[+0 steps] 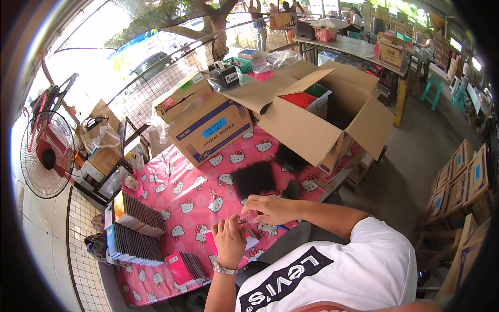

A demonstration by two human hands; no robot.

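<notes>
My left hand [228, 242], with a watch on its wrist, is closed on a pink notebook [251, 239] near the table's front edge. My right hand [273, 209] reaches in from the right, its fingers pinched together at the notebook's far edge. Between the two hands is a thin, dark, coil-like strip [250, 217], which looks like a spiral binding; my fingers partly hide it. Just beyond my hands lies a heap of black spiral coils [253, 178]. Another dark bunch [289, 157] lies by the open carton.
Stacked notebooks [136, 244] and a small pink pile [185, 268] stand left on the pink patterned tablecloth [188, 206]. A closed carton [210, 130] and a large open carton [322, 125] occupy the far side. A fan [48, 156] stands left; boxes [460, 174] are stacked right.
</notes>
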